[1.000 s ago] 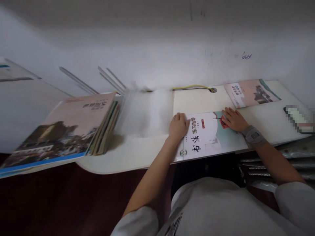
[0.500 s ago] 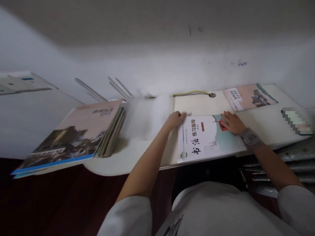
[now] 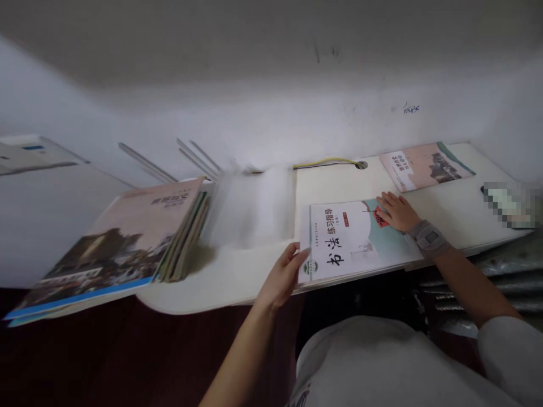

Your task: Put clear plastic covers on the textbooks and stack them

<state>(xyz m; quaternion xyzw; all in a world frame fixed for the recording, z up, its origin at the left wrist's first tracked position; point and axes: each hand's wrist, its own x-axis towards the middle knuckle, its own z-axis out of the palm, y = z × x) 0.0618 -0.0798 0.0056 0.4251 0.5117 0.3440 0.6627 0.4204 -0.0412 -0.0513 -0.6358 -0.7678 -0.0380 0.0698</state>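
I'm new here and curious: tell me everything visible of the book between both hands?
The closed book lies flat at the front of the white table, its dark title sideways. Its glossy-looking cover is white and green, with a red patch and round green emblem. The left hand touches its left edge; the right hand rests spread on its green part.

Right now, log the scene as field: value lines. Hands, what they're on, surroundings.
left_hand: left hand at the left edge of the white-and-green booklet, thumb over the cover; grip underneath hidden
right_hand: right hand spread on the booklet's right part, fingers by the red diamond; gray wristband on wrist
booklet_pose: flat on the white desk, along its front edge
left_side: group of books, pink cover showing
back_right: pink booklet, flat
far_right: pixelated item
back: yellow cable at a desk hole
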